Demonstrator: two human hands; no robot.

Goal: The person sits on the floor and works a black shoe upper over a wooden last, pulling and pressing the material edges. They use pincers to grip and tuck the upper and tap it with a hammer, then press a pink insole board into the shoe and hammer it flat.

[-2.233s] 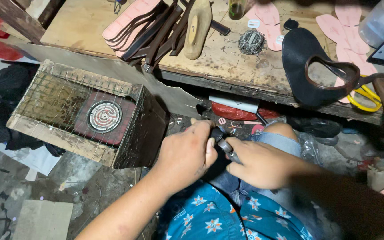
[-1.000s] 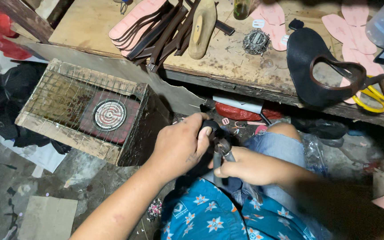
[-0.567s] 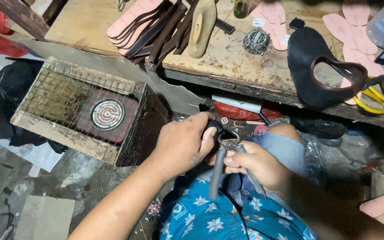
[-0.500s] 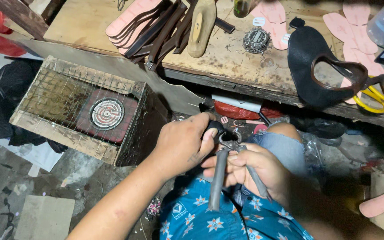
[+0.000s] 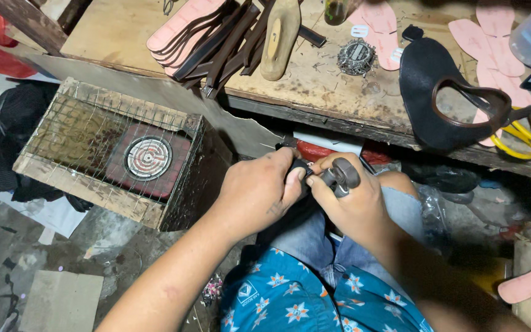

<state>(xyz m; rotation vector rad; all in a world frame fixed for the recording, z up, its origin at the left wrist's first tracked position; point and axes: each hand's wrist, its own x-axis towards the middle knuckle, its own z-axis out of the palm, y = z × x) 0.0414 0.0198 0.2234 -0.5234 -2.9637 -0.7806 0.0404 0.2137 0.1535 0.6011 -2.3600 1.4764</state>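
Gripping a dark workpiece (image 5: 297,175) over the lap, the left hand (image 5: 256,193) is clamped on it; the right hand (image 5: 354,206) squeezes metal pincers (image 5: 341,174) beside it. Next seems a careful, steady pull.

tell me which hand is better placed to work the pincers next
Right, probably. The right hand already grips the metal pincers, while the left hand is wrapped around the dark workpiece.
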